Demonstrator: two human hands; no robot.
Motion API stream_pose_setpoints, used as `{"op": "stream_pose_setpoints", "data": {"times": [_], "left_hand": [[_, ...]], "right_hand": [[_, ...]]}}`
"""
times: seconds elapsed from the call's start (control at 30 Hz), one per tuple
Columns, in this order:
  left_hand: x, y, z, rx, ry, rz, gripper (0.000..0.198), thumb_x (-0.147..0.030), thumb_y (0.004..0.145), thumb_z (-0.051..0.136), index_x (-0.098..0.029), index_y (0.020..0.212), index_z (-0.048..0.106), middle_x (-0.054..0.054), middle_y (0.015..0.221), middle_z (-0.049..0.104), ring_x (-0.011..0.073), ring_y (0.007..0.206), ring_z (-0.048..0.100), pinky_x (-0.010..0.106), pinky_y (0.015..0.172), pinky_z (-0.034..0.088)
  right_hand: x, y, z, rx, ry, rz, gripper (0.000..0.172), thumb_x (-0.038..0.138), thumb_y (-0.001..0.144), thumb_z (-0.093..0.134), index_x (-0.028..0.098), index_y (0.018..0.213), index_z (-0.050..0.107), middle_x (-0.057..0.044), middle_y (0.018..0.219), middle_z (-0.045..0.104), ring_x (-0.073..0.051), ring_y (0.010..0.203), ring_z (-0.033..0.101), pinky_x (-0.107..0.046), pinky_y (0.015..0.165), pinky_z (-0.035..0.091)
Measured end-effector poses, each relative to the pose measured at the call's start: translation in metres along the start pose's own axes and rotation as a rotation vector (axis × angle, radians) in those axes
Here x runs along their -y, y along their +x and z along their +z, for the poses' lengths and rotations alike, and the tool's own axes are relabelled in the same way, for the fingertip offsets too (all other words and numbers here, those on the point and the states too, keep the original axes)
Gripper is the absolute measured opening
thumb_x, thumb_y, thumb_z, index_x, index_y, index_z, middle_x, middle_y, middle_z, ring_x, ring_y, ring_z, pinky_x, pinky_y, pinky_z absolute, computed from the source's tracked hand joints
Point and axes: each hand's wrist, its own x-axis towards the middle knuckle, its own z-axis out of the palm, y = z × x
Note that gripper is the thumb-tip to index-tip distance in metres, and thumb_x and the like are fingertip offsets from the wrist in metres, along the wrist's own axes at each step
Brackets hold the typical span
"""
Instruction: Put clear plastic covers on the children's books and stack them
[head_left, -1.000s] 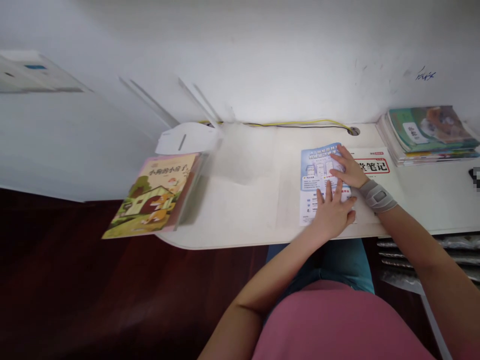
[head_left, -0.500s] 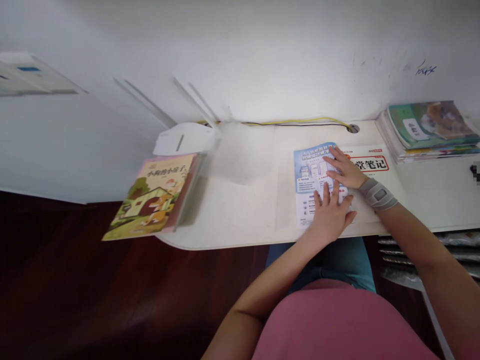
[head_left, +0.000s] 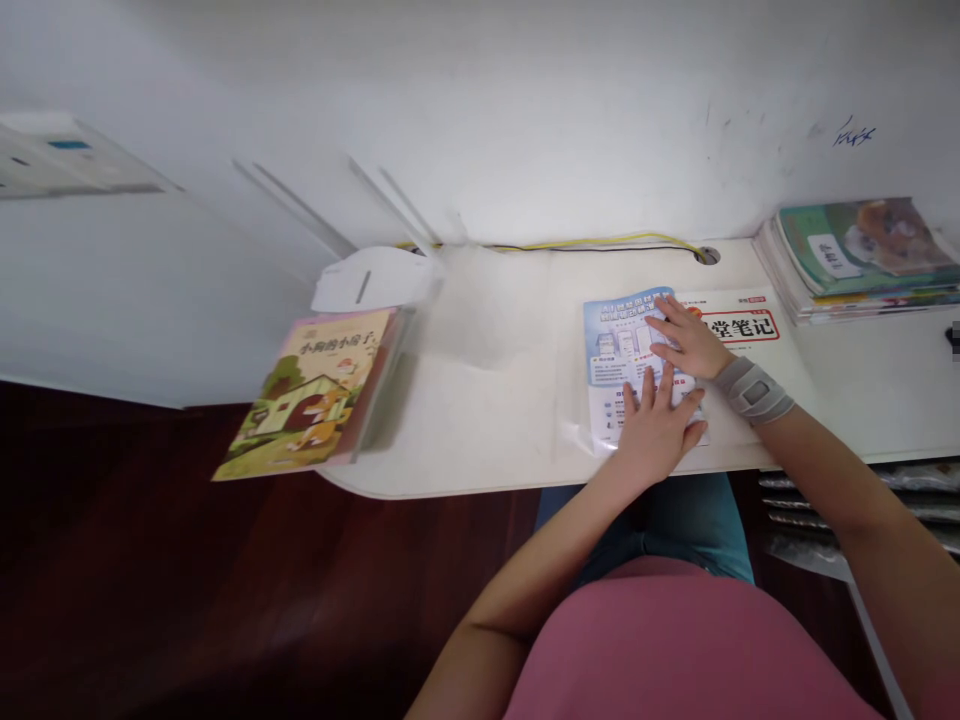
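Observation:
A blue and white printed page point(head_left: 607, 370) lies flat on the white desk, beside the white cover of a book point(head_left: 750, 300) with a red-framed title. On the lower part of the page rests my left hand point(head_left: 660, 425), palm down with fingers spread. Just above it, my right hand point(head_left: 691, 342) presses along the page's right side where it meets the cover, its fingers also apart. A grey band circles my right wrist. Clear film point(head_left: 574, 432) shows at the page's lower left edge. My palms hide part of the print.
A pile of picture books point(head_left: 307, 400) overhangs the desk's left end, in front of a white router point(head_left: 375, 280) with antennas. More books point(head_left: 862, 250) are stacked at the right. A yellow cable point(head_left: 600, 239) runs along the wall to a desk hole.
The view has shifted slightly. Both hands stay spread on the page with almost no movement, and a shine on the clear film now shows at its lower left.

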Motion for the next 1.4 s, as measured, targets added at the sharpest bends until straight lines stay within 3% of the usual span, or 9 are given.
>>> {"op": "stream_pose_setpoints", "data": {"times": [0.23, 0.4, 0.53, 0.63, 0.7, 0.83, 1.0, 1.27, 1.4], "left_hand": [[0.015, 0.007, -0.005, 0.020, 0.037, 0.070, 0.047, -0.047, 0.095, 0.040, -0.031, 0.139, 0.043, 0.014, 0.156, 0.024, 0.0384, 0.142, 0.023, 0.066, 0.106, 0.024], [0.018, 0.002, -0.009, 0.004, 0.084, 0.057, 0.043, -0.042, 0.096, 0.039, -0.032, 0.137, 0.046, 0.013, 0.156, 0.025, 0.0382, 0.141, 0.025, 0.065, 0.105, 0.028], [0.004, 0.006, -0.011, -0.010, 0.130, 0.033, 0.053, -0.045, 0.095, 0.038, -0.018, 0.141, 0.041, 0.018, 0.154, 0.029, 0.0368, 0.141, 0.025, 0.062, 0.108, 0.028], [-0.016, 0.017, -0.007, -0.014, 0.170, -0.011, 0.062, -0.043, 0.095, 0.037, -0.002, 0.142, 0.036, 0.025, 0.150, 0.031, 0.0369, 0.142, 0.022, 0.059, 0.110, 0.025], [-0.026, 0.023, -0.001, -0.025, 0.189, -0.017, 0.059, -0.036, 0.096, 0.036, 0.002, 0.141, 0.036, 0.025, 0.149, 0.032, 0.0374, 0.142, 0.021, 0.059, 0.111, 0.023], [-0.026, 0.026, 0.011, -0.044, 0.202, -0.009, 0.052, -0.021, 0.093, 0.032, 0.002, 0.139, 0.040, 0.023, 0.149, 0.033, 0.0364, 0.142, 0.022, 0.059, 0.112, 0.022], [-0.014, 0.020, 0.015, -0.083, 0.175, 0.010, 0.056, -0.028, 0.094, 0.034, 0.001, 0.141, 0.038, 0.022, 0.151, 0.031, 0.0340, 0.143, 0.022, 0.056, 0.113, 0.022], [-0.018, 0.019, 0.015, -0.021, 0.113, -0.020, 0.057, -0.030, 0.093, 0.037, 0.000, 0.142, 0.035, 0.023, 0.154, 0.025, 0.0371, 0.142, 0.021, 0.053, 0.112, 0.025], [-0.018, 0.016, 0.017, -0.040, 0.097, -0.019, 0.055, -0.030, 0.093, 0.039, -0.002, 0.140, 0.038, 0.023, 0.153, 0.025, 0.0379, 0.142, 0.021, 0.056, 0.111, 0.026]], "right_hand": [[-0.002, 0.000, 0.009, -0.093, 0.055, 0.103, 0.050, 0.035, 0.088, 0.047, 0.016, 0.134, 0.052, -0.011, 0.154, 0.031, -0.032, 0.142, 0.024, -0.056, 0.113, 0.026], [-0.003, 0.001, 0.007, -0.200, 0.164, 0.135, 0.046, 0.039, 0.090, 0.042, 0.021, 0.130, 0.055, -0.009, 0.145, 0.045, -0.027, 0.136, 0.039, -0.051, 0.112, 0.032], [-0.014, 0.002, 0.001, -0.326, 0.235, 0.233, 0.043, 0.039, 0.089, 0.041, 0.019, 0.120, 0.062, -0.011, 0.129, 0.061, -0.025, 0.121, 0.055, -0.046, 0.104, 0.043], [-0.021, 0.000, -0.002, -0.288, 0.245, 0.248, 0.039, 0.036, 0.085, 0.048, 0.020, 0.116, 0.065, -0.009, 0.122, 0.065, -0.024, 0.116, 0.059, -0.044, 0.103, 0.045], [-0.023, -0.001, -0.003, -0.249, 0.242, 0.220, 0.040, 0.036, 0.084, 0.050, 0.020, 0.118, 0.065, -0.008, 0.124, 0.065, -0.024, 0.119, 0.057, -0.043, 0.107, 0.041], [-0.023, -0.005, -0.004, -0.202, 0.227, 0.158, 0.046, 0.041, 0.085, 0.050, 0.018, 0.123, 0.062, -0.010, 0.134, 0.058, -0.024, 0.129, 0.049, -0.045, 0.111, 0.036], [-0.023, -0.007, -0.006, -0.122, 0.175, 0.101, 0.050, 0.045, 0.086, 0.050, 0.021, 0.129, 0.058, -0.008, 0.140, 0.052, -0.026, 0.133, 0.044, -0.050, 0.111, 0.035], [-0.019, -0.008, -0.009, -0.084, 0.120, 0.050, 0.052, 0.045, 0.083, 0.056, 0.014, 0.125, 0.061, -0.014, 0.141, 0.050, -0.028, 0.130, 0.046, -0.046, 0.111, 0.036], [-0.018, -0.008, -0.011, -0.056, 0.114, 0.013, 0.048, 0.043, 0.083, 0.058, 0.018, 0.124, 0.061, -0.011, 0.143, 0.049, -0.027, 0.130, 0.047, -0.047, 0.111, 0.035]]}}
